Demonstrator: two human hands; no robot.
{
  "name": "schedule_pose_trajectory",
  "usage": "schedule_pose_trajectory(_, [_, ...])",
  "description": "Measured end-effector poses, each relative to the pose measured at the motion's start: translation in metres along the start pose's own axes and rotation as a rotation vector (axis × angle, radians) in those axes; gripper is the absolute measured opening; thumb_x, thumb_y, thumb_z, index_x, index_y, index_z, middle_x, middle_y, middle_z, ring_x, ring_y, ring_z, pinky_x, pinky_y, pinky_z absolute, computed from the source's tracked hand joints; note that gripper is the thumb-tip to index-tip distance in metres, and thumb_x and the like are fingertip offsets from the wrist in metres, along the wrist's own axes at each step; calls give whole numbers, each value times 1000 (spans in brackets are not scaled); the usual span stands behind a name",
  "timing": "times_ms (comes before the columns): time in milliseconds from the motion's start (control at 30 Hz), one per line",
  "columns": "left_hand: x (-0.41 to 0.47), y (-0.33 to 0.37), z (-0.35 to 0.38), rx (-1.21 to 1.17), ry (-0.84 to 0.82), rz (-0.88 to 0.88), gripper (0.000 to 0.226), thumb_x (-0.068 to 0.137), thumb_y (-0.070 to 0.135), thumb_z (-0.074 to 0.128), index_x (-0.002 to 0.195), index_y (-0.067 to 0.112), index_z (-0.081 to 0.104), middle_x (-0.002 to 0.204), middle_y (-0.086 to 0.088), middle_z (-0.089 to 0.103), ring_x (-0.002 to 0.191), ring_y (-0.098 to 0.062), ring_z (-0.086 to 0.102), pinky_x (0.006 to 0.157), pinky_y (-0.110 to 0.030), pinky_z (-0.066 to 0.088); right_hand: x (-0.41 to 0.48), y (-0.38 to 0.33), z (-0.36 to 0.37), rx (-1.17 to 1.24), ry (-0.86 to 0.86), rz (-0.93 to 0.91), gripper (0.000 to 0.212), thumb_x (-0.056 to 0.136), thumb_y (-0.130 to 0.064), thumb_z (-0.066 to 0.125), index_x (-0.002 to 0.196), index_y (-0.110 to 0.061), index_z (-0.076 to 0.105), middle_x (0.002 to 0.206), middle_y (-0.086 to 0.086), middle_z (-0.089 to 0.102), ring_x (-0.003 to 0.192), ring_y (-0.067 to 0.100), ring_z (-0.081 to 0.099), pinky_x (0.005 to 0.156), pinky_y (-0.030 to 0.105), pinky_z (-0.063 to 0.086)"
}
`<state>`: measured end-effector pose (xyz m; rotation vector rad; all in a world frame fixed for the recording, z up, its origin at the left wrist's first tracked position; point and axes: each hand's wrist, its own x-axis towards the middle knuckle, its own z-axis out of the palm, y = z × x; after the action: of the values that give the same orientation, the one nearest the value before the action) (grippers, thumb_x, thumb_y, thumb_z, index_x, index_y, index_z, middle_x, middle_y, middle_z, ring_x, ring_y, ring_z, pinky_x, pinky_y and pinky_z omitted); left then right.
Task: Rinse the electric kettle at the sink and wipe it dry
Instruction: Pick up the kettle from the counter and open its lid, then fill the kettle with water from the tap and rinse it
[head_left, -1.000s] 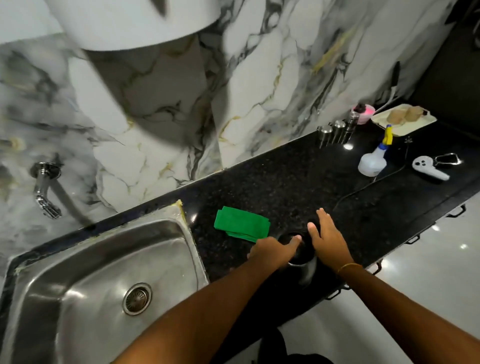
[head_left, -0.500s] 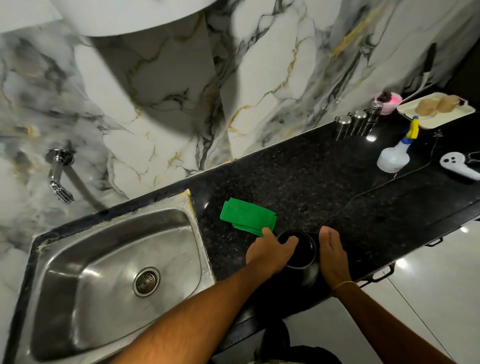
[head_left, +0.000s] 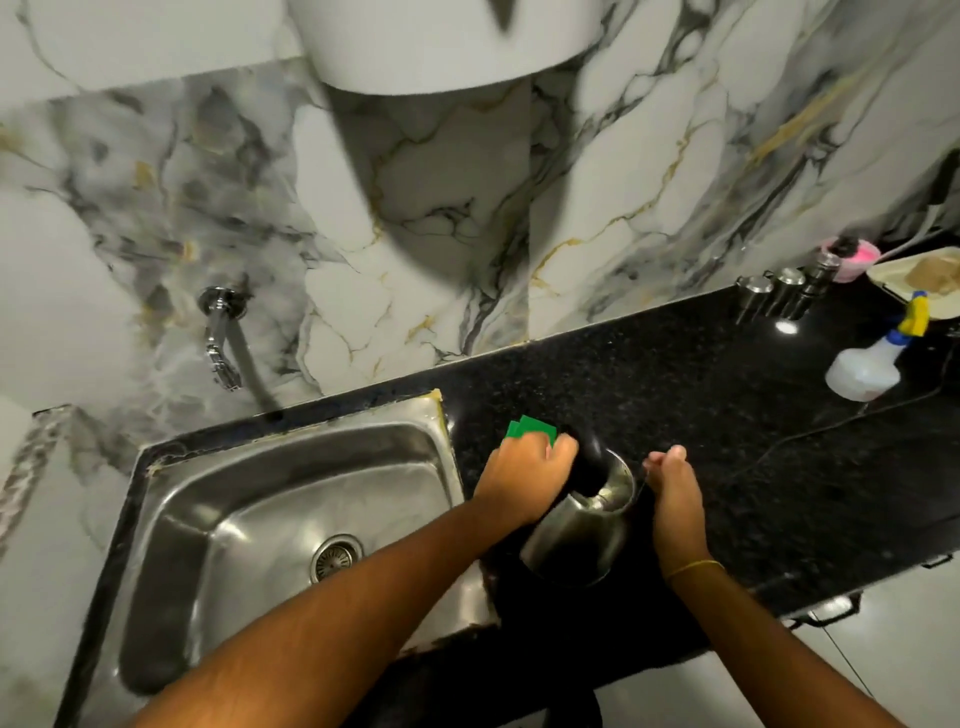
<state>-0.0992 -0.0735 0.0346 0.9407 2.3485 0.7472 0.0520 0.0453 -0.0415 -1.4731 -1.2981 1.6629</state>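
Observation:
The steel electric kettle (head_left: 576, 535) is tilted and raised just right of the sink (head_left: 171, 525), its black top end pointing away from me. My left hand (head_left: 524, 467) is shut on its black handle. My right hand (head_left: 672, 486) hovers just right of the kettle, fingers loosely curled, holding nothing that I can see. A green folded cloth (head_left: 530, 427) lies on the black counter (head_left: 727, 441) behind my left hand, mostly hidden by it. The wall tap (head_left: 221, 338) sticks out above the sink's back left; no water runs.
At the counter's far right stand a white spray bottle (head_left: 865, 371), steel shakers (head_left: 779, 296), a pink cup (head_left: 849, 257) and a tray with food (head_left: 914, 275). A black cord (head_left: 831, 426) trails across the counter. A white cylinder (head_left: 441, 41) hangs overhead.
The kettle stood upright on the counter between both hands; now my left hand has lifted and tilted it by the handle. My right hand has come off it. The view has swung left.

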Motion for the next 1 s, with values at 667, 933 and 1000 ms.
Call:
schedule_pose_trajectory(667, [-10,-302,-246,-284,92,-244,38,58,-9,88,88,-12,65,88,-35,69,77,-52,66,63,-50,51,-108,-71,387,-489,-583,-532,11,91,-12,71,96,-17,79,91,1,79,91,15,72,92,29,55])
schedule_pose_trajectory(933, [25,-385,-265,-588,400,-256,59,95,42,41,65,-8,50,48,-13,51,33,-22,51,33,-26,39,-109,-68,535,-578,-1084,-360,40,102,13,39,132,2,64,111,9,73,106,19,66,98,28,50])
schedule_pose_trajectory(1000, [32,-402,-267,-550,447,-259,55,103,32,43,58,3,49,39,2,52,31,-11,51,32,-25,40,-89,-68,545,-498,-1252,-78,48,101,18,30,141,5,54,125,18,69,119,25,64,102,27,46])
